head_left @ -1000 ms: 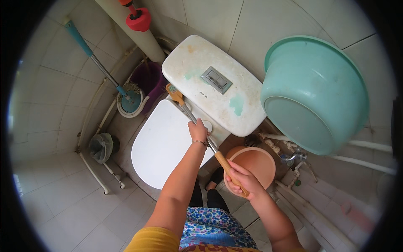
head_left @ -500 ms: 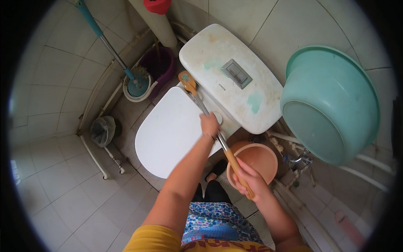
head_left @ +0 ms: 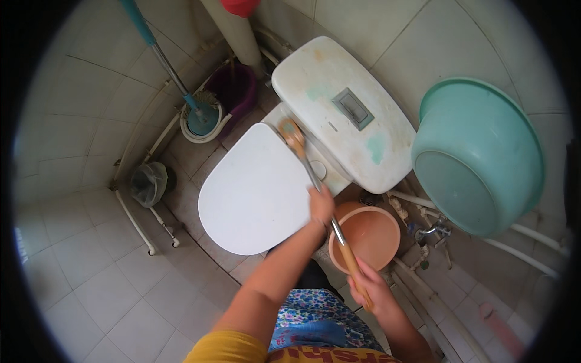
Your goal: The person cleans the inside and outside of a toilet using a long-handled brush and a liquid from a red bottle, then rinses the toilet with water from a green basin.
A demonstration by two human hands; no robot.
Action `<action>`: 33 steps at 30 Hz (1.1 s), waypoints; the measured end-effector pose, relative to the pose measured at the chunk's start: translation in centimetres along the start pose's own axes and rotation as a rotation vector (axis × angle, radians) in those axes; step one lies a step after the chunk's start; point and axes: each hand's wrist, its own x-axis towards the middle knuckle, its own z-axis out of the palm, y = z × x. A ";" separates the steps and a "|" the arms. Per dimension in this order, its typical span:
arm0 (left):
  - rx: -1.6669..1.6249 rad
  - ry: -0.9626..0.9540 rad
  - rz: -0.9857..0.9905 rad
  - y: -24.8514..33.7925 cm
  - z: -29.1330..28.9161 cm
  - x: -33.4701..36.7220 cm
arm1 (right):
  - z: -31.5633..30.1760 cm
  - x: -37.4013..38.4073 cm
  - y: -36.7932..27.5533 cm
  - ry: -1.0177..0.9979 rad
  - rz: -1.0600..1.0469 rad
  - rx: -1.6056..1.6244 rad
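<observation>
Both my hands are closed round a long-handled brush (head_left: 311, 172) with a wooden head, a metal shaft and a wooden grip. My left hand (head_left: 322, 204) wraps the metal shaft beside the toilet. Lower down and to the right, my right hand (head_left: 370, 284) holds the wooden grip near its end. The brush head lies on the strip between the closed white toilet lid (head_left: 254, 187) and the stained white tank (head_left: 327, 66); its underside is hidden. A grey flush button (head_left: 353, 109) is set in the tank top.
An orange-pink basin (head_left: 396, 233) stands right of the toilet, near a metal tap (head_left: 437, 230) and pipes. A large green tub (head_left: 478, 157) leans against the wall at right. On the left are a blue mop (head_left: 203, 118), a purple bucket (head_left: 245, 88) and a lined bin (head_left: 149, 183).
The brush head has shifted right and nearer along the strip behind the lid. Both hands have moved right and nearer with the brush, still gripping it. The view has also shifted slightly.
</observation>
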 end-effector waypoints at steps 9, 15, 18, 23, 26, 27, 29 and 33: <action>-0.176 -0.099 0.041 7.2 -2.1 8.9 | 4.1 6.4 -6.1 -0.037 -0.087 -0.105; 0.322 0.038 0.102 -2.5 3.1 -3.9 | -4.3 -3.4 2.0 0.081 -0.013 -0.162; 0.156 -0.112 0.129 -1.1 5.8 -15.4 | -6.7 -11.6 4.8 0.316 0.099 -0.035; 0.169 -0.026 0.038 0.4 5.6 -10.6 | -8.3 -6.9 2.9 0.257 0.028 -0.253; 0.115 -0.050 -0.029 -2.0 6.5 -10.3 | -10.4 -5.6 5.4 0.166 -0.030 -0.205; 0.140 -0.059 0.043 -3.7 6.7 -12.5 | -10.9 -6.8 7.4 0.152 -0.025 -0.195; 0.129 -0.132 0.070 -5.4 7.9 -16.2 | -11.5 -10.5 10.1 0.271 0.050 -0.125; 0.054 -0.097 0.128 -5.0 9.1 -15.3 | -13.7 -9.1 8.6 0.227 -0.049 -0.230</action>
